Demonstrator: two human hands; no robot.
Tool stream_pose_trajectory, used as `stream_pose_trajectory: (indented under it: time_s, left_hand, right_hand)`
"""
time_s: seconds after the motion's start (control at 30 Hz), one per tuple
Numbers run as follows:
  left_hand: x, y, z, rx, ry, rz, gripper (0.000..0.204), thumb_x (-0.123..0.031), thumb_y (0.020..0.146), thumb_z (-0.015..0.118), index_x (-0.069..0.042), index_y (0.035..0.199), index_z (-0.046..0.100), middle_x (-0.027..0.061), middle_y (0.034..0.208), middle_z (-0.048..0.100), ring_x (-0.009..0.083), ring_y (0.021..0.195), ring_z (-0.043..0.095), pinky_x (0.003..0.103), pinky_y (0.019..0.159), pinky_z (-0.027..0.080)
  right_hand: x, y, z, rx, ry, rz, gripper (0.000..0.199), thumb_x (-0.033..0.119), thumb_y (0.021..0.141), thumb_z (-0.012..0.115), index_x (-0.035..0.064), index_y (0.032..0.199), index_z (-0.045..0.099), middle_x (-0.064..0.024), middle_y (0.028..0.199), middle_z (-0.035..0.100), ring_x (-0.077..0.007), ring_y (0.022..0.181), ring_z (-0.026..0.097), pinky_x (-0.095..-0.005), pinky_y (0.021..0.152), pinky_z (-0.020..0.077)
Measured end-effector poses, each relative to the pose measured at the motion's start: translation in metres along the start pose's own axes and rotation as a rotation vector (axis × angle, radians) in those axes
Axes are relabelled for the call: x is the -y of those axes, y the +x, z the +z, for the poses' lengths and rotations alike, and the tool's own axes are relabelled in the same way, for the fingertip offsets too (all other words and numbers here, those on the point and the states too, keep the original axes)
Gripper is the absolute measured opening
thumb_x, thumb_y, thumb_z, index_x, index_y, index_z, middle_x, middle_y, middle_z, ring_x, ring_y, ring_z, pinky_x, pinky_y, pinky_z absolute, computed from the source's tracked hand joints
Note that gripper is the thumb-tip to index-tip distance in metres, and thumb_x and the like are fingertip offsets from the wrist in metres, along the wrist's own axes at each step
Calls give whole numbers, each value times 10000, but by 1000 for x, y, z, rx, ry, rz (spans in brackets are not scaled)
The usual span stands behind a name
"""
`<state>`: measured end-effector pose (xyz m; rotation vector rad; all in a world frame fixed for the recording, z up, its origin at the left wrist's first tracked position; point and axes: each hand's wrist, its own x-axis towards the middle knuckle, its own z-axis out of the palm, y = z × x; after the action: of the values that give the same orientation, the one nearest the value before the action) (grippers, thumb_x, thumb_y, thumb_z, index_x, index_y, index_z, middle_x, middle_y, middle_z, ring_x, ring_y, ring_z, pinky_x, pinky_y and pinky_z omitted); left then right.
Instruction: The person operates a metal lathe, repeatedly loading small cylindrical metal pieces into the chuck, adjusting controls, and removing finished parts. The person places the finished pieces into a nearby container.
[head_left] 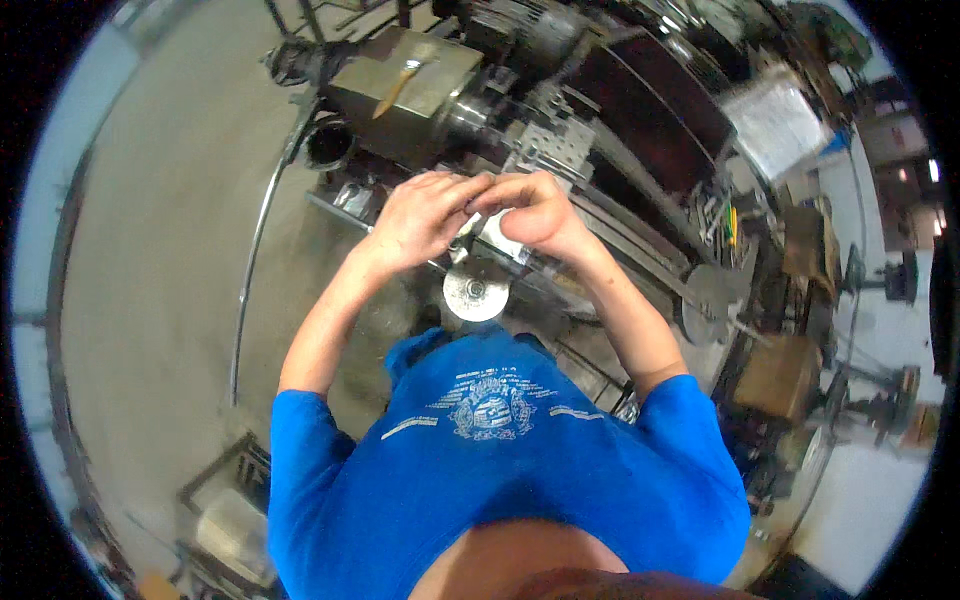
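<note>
My left hand (pixel 420 215) and my right hand (pixel 535 208) are raised together in front of a metal lathe (pixel 470 95), fingertips meeting. Between them they grip a small pale object (pixel 478 222), mostly hidden by the fingers. Just below the hands sits a round silver handwheel (pixel 476 292) on the machine's carriage. Both forearms come up from my blue printed shirt (pixel 490 450).
A paintbrush (pixel 400 85) lies on the lathe's grey headstock. A dark round bin (pixel 328 145) stands at its left. A second handwheel (pixel 705 305) is at the right, with tools and boxes (pixel 780 375) beyond. Concrete floor (pixel 160 250) spreads left; a crate (pixel 235 525) sits lower left.
</note>
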<state>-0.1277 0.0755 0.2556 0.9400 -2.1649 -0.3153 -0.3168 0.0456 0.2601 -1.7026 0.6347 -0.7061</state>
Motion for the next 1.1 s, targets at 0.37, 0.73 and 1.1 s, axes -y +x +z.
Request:
stream_pose_trajectory:
  time_s: [0.37,0.73,1.1]
  left_hand:
    - [3,-6,72,-319,-668,-353,269,-7,714,612,37,978,578,112,895,619,131,786,588,242,703,461]
    - [4,-10,81,-334,-797,-403,291,14,692,625,14,980,585,89,829,633,109,735,590,230,656,462]
    - [1,-1,69,-353,-842,-327,273,48,729,560,33,1001,568,106,874,619,138,797,588,244,716,464]
  right_hand:
    - [-4,-50,40,-508,-271,-183,443,107,487,555,62,923,616,-162,1133,498,-299,1029,481,-354,878,358]
    - [6,-48,62,-645,-423,-168,523,79,420,534,-1,933,594,-208,1118,491,-347,1016,485,-365,861,377]
    - [14,-42,58,-630,-508,-190,501,89,423,526,-11,911,590,-207,1099,502,-352,1013,482,-379,873,361]
